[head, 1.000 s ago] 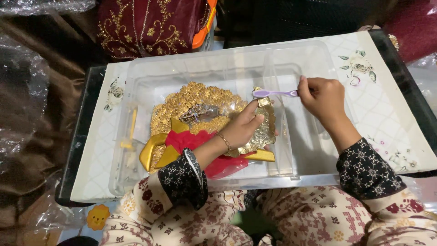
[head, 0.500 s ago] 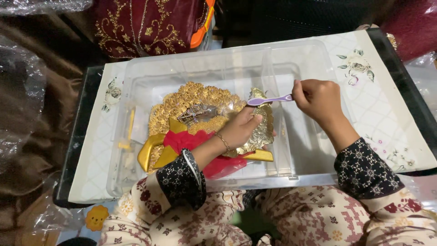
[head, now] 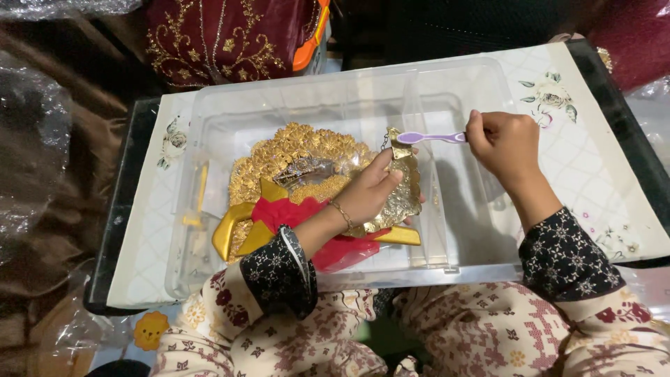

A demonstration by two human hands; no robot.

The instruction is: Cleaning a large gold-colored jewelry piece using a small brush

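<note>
My left hand [head: 368, 196] grips a leaf-shaped gold ornament piece [head: 403, 190] and holds it tilted over a clear plastic tray [head: 474, 91]. My right hand [head: 504, 144] is shut on a purple toothbrush [head: 431, 138], whose head touches the top of that gold piece. Under my left wrist lie a large gold floral ornament [head: 293, 157], red fabric [head: 293, 211] and yellow-gold bands [head: 234, 234], all inside the tray.
The tray sits on a white floral-printed mat [head: 586, 139] over a dark board [head: 122, 202]. A clear divider strip [head: 427, 216] lies in the tray's right half. Maroon embroidered fabric [head: 216, 35] lies beyond the tray, crinkled plastic [head: 35, 139] at left.
The right hand has shifted the toothbrush slightly back and forth across the top of the gold piece. The left hand keeps the piece in nearly the same place.
</note>
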